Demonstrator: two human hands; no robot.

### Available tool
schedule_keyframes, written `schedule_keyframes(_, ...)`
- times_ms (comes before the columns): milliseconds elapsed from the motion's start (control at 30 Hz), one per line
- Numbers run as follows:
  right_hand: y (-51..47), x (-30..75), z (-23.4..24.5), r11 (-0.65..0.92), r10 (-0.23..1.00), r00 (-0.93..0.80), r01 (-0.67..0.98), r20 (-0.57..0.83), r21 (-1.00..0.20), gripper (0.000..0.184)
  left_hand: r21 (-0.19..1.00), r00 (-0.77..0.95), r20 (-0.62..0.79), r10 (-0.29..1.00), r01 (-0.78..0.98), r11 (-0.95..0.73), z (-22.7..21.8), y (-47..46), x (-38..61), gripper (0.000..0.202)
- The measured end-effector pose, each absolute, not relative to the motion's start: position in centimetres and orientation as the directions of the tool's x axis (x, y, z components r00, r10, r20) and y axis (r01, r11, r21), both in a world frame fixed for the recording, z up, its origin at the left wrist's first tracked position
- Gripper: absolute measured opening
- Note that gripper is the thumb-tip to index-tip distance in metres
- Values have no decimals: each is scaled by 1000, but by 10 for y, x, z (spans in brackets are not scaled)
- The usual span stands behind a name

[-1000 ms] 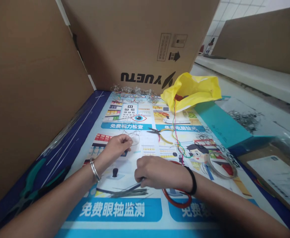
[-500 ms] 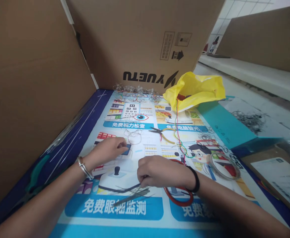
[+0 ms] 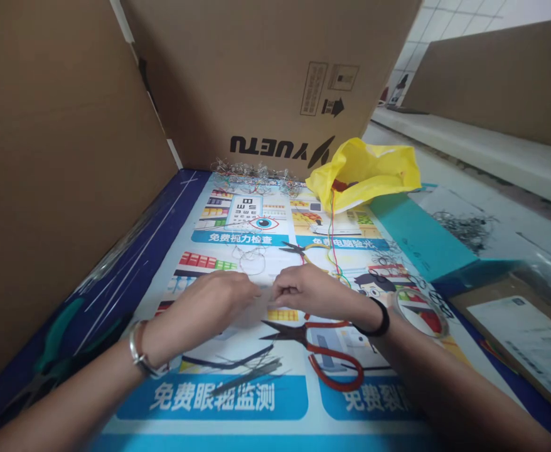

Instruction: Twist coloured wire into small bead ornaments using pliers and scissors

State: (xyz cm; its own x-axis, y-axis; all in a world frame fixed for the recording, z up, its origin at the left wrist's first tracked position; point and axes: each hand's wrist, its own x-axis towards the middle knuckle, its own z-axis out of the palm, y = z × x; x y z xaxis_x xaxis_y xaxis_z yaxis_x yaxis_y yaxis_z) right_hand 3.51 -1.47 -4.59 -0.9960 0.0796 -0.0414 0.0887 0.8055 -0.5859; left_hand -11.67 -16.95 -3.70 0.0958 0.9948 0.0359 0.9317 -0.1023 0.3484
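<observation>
Over the middle of the printed sheet [image 3: 238,433], my left hand [image 3: 221,301] and my right hand [image 3: 310,289] face each other with a small gap between them. The fingers of both are closed in a pinch; whatever they hold is too thin or hidden to make out. Just below my right hand lie red-handled scissors [image 3: 334,358], blades pointing left and slightly apart. A bundle of thin grey wires [image 3: 251,373] rests left of the scissors. Beyond my hands are a loop of fine wire [image 3: 251,258] and small pliers with yellow handles [image 3: 297,249], partly covered by my right hand.
Teal-handled pliers [image 3: 59,336] lie at the left edge. Tangled wire pieces [image 3: 256,172] line the back by a cardboard wall [image 3: 256,75]. A yellow bag [image 3: 393,169] with red and green cords trailing out stands back right. A tape roll [image 3: 400,307] sits near my right wrist.
My right hand has moved up and away from the wire bundle, uncovering the scissors' blades. My left hand has shifted right and slightly down, so the hands are now close together.
</observation>
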Motion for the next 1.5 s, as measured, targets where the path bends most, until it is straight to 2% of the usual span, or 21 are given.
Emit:
schedule_keyframes(100, -17, 35, -48, 857, 90, -995, 93, -30, -506, 12, 104, 143, 66, 987, 983, -149, -40, -169, -111, 23)
schedule_keyframes(233, -20, 35, -54, 943, 114, -993, 112, -12, -312, 14, -48, 138, 106, 985, 990, -133, -41, -168, -110, 17)
schedule_keyframes(400, -23, 32, -62, 981, 143, -990, 140, 9, -137, 16, -133, 168, 102, 980, 979, -154, -46, -166, -110, 13)
schedule_keyframes(533, -27, 29, -66, 984, 172, -985, 172, -13, -41, 18, -146, 130, 88, 988, 982, -116, -52, -163, -110, 12)
schedule_keyframes(633, -30, 27, -69, 979, 200, -980, 200, -15, -23, 19, -149, 91, 78, 993, 986, -78, -55, -162, -109, 11)
schedule_keyframes(733, -30, 25, -74, 966, 243, -970, 241, 22, -90, 18, -131, 45, 112, 993, 991, -30, -58, -162, -110, 11)
schedule_keyframes(833, -28, 24, -78, 929, 291, -953, 261, 83, -262, 16, -69, -16, 146, 989, 997, 26, -62, -161, -112, 14)
schedule_keyframes(933, -25, 23, -82, 812, 362, -929, 272, 79, -515, 13, 51, -93, 157, 983, 995, 86, -65, -158, -117, 20)
schedule_keyframes(1033, -23, 22, -88, 590, 444, -896, 293, -2, -752, 7, 273, -187, 169, 968, 952, 136, -68, -156, -123, 23)
schedule_keyframes(1133, -24, 19, -90, 260, 461, -872, 308, -163, -915, 3, 508, -289, 130, 948, 841, 186, -70, -155, -127, 19)
schedule_keyframes(1200, -26, 18, -89, 59, 444, -858, 315, -258, -947, 5, 652, -356, 63, 932, 722, 232, -72, -153, -129, 15)
schedule_keyframes(1300, -29, 18, -87, -112, 428, -854, 274, -295, -955, 8, 843, -440, -71, 895, 454, 289, -76, -150, -127, 11)
schedule_keyframes(1400, -31, 19, -88, -220, 430, -859, 199, -278, -955, 13, 945, -472, -149, 869, 191, 265, -79, -149, -121, 10)
schedule_keyframes(1500, -32, 19, -90, -309, 431, -862, 136, -266, -941, 19, 985, -436, -166, 884, -23, 173, -81, -150, -114, 11)
